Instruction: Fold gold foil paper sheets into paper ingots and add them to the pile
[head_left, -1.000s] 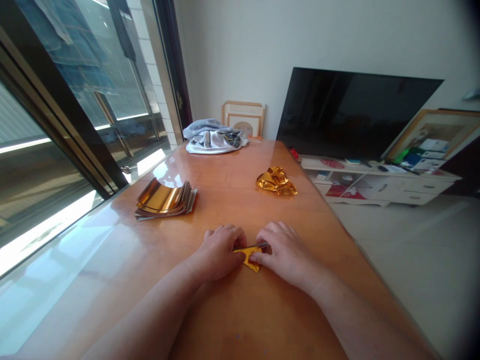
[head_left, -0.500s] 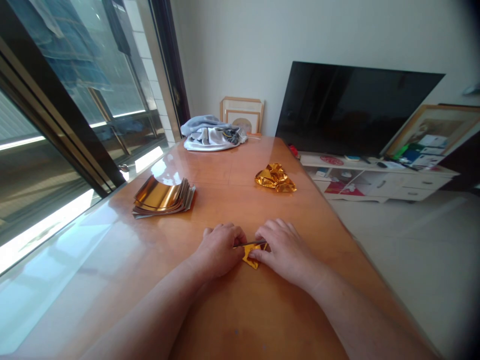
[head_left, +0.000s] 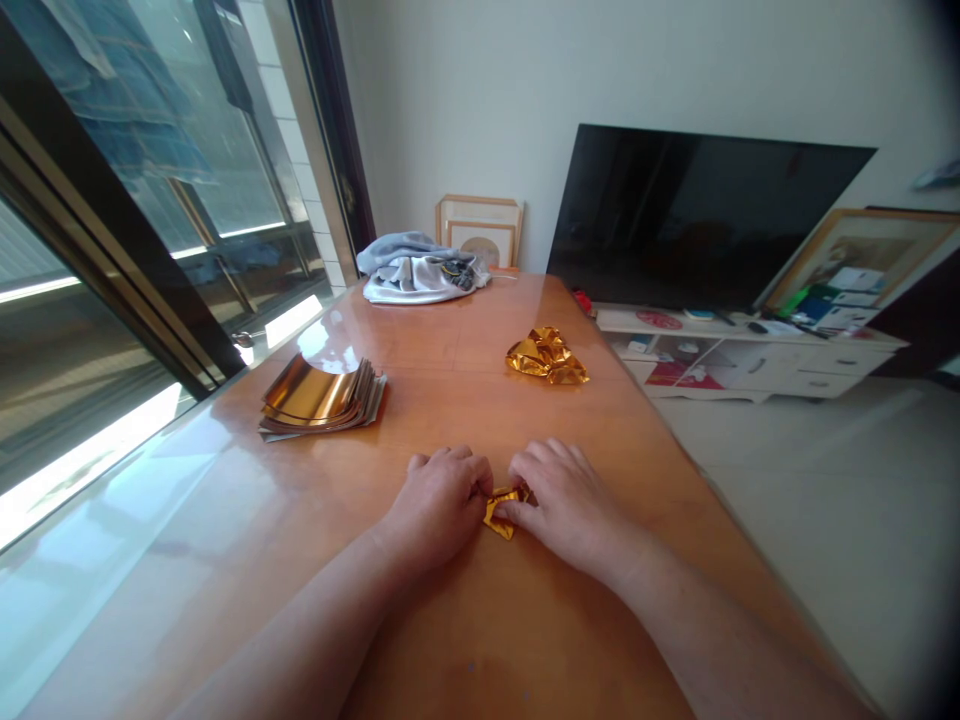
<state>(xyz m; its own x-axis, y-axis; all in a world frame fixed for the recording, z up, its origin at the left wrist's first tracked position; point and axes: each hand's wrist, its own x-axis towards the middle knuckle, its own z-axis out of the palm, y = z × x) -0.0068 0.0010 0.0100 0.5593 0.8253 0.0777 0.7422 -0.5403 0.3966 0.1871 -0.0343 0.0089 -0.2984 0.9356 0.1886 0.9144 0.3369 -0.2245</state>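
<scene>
A small folded piece of gold foil paper (head_left: 501, 516) lies low over the wooden table (head_left: 450, 620), between my two hands. My left hand (head_left: 442, 500) is closed on its left edge, with the fingertips curled out of sight. From the other side my right hand (head_left: 562, 500) pinches the foil, its thumb lying across the face and its fingers behind. Farther left rests a stack of gold foil sheets (head_left: 319, 393), curling up at the sides. Beyond my right hand sits a crumpled gold foil piece (head_left: 547, 356).
A bundle of grey cloth (head_left: 420, 270) lies at the table's far end, before framed pictures (head_left: 480, 225) against the wall. A large television (head_left: 697, 220) stands on a white cabinet (head_left: 780, 370) to the right. Glass sliding doors (head_left: 150, 200) run along the left.
The foil's upper edge, a straight dark line before, now looks folded down and creased between my fingers. Both hands stay in nearly the same place; the view has shifted slightly.
</scene>
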